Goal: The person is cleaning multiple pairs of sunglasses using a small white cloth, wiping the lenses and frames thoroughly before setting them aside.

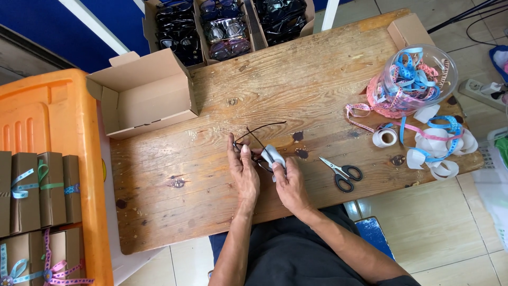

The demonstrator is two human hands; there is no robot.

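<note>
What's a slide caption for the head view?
Both hands, left hand and right hand, hold thin-framed glasses and a pale cloth over a wooden table, scissors alongside.

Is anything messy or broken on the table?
Ribbons trail loose over the wooden table's right end, beside a tipped clear jar. Dark stains mark the wood. Nothing looks broken.
</note>
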